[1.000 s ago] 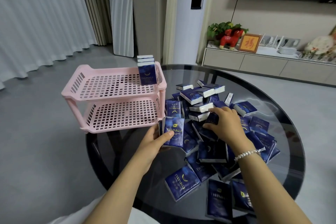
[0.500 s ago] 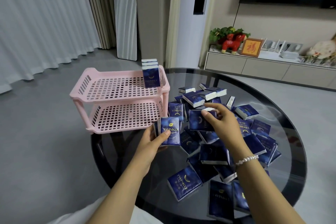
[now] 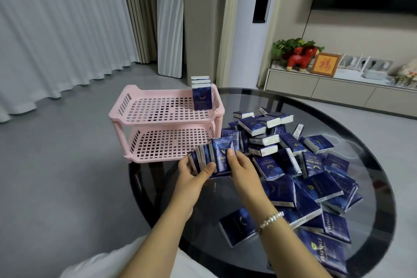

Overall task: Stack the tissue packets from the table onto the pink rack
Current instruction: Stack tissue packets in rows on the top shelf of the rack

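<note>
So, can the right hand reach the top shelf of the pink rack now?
Probably yes. The right hand is just in front of the pink rack, nothing stands between them, and the top shelf is bare beside the standing packets. But it presses on the bundle that the left hand holds.

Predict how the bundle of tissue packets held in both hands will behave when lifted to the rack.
The bundle is already fanned between the left hand and right hand, so packets may slip apart. They look soft and probably light.
</note>
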Tool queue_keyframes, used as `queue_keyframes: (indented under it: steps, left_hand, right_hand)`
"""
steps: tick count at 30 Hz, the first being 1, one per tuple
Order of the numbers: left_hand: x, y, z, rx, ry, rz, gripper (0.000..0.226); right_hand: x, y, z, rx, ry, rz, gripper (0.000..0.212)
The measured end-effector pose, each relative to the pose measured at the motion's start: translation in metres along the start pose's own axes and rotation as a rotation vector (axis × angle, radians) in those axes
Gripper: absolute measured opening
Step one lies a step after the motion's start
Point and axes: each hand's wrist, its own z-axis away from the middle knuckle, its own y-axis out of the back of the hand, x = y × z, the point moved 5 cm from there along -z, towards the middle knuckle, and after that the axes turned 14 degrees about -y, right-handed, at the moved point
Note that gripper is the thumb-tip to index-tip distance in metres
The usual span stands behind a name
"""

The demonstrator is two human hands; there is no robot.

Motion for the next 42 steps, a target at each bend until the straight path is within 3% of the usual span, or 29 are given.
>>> queue_keyframes:
  steps: [2, 5, 8, 11, 13, 17, 24, 33, 37, 42]
  left_hand:
    - [0.001, 0.002, -0.001, 0.004, -0.006, 0.006, 0.109]
    - [0.001, 0.007, -0.005, -0.005, 0.007, -0.001, 0.115]
    - [0.002, 0.019, -0.008, -0.045, 0.049, -0.034, 0.108]
    - [0.002, 0.036, -0.008, -0.133, 0.065, -0.014, 0.095]
    - [0.003, 0.046, -0.007, -0.213, 0.051, -0.068, 0.098]
    - [0.000, 0.058, -0.002, -0.358, 0.036, -0.152, 0.101]
    - [-0.010, 0.069, 0.003, -0.498, 0.085, -0.545, 0.118]
    - [-0.015, 0.065, 0.001, -0.510, 0.074, -0.734, 0.140]
    - [-0.009, 0.062, 0.000, -0.440, 0.000, -0.695, 0.123]
    - [-0.006, 0.067, -0.004, -0.367, -0.050, -0.663, 0.106]
  right_hand:
    - [0.003, -0.007, 0.000, -0.027, 0.001, 0.040, 0.053]
    - [0.004, -0.012, 0.005, -0.076, -0.013, 0.040, 0.033]
    - [0.005, -0.016, 0.003, -0.287, -0.067, -0.066, 0.024]
    - [0.009, -0.017, -0.007, -0.521, -0.127, -0.097, 0.042]
    - [0.009, -0.018, -0.011, -0.629, -0.161, 0.038, 0.063]
    - [0.005, -0.027, -0.011, -0.801, -0.144, 0.305, 0.074]
    - [0.012, -0.032, -0.015, -0.723, 0.071, 0.618, 0.095]
    - [0.014, -0.023, -0.030, -0.676, -0.006, 0.793, 0.113]
    - [0.012, -0.027, -0.037, -0.706, -0.011, 0.808, 0.117]
    - [0.010, -0.034, -0.039, -0.769, -0.029, 0.657, 0.097]
